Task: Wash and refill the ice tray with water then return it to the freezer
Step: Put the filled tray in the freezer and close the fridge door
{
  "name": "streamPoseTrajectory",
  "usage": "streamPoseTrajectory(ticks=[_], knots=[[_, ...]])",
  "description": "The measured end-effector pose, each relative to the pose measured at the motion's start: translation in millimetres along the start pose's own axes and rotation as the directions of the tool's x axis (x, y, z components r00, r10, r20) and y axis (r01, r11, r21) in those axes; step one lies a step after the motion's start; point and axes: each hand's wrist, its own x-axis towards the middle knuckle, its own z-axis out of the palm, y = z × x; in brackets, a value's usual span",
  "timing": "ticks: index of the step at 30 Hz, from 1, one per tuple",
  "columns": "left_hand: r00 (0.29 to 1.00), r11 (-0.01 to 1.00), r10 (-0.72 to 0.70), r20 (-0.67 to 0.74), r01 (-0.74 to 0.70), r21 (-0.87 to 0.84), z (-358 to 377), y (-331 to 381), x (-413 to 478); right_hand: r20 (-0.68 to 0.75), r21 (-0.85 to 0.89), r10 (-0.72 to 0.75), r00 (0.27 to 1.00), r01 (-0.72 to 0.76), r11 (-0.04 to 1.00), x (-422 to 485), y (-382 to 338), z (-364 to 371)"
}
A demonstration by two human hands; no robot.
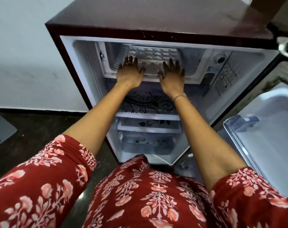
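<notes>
A person in a red dress with a pale pink floral print leans over a small dark maroon refrigerator [156, 17] whose door [271, 112] stands swung open to the right. Both bare arms reach into the white freezer compartment [113, 61] at the top of the cabinet. Inside it lies a white plastic ice tray [154, 54] with rows of shaped cells, sitting flat on the compartment floor, its near edge close to the compartment's front lip. The left hand [129, 73], a ring on one finger, rests palm down on the tray's near left corner with its fingers straight and slightly spread. The right hand [172, 76], a thin chain bracelet at the wrist, lies the same way on the near right corner. Whether the thumbs hook under the tray's edge cannot be told. Right of the freezer compartment is a round control dial [220, 59]. Below it sit a glass shelf with black floral scrollwork [148, 102] and a clear plastic drawer [146, 143].
</notes>
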Motion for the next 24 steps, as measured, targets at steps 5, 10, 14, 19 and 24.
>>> streamPoseTrajectory(ticks=[5,10,14,19,24], knots=[[0.999,0.996,-0.027,-0.022,0.025,-0.086,-12,8,-51,-0.020,0.060,-0.014,1.000,0.016,0.998,-41,-5,-17],[0.994,0.974,-0.105,-0.026,0.097,-0.204,-17,12,-100,-0.024,0.178,0.015,1.000,-0.011,0.984,-85,-6,-26],[0.994,0.956,-0.108,-0.011,0.101,-0.274,-23,13,-130,0.003,0.247,0.067,0.998,-0.065,0.967,-121,-4,-38],[0.992,0.937,-0.123,-0.030,0.106,-0.332,-38,19,-185,0.008,0.295,0.071,0.997,-0.070,0.953,-176,-9,-59],[0.988,0.931,-0.156,-0.003,0.146,-0.336,-47,15,-274,0.064,0.301,0.050,0.997,-0.067,0.951,-259,-21,-74]])
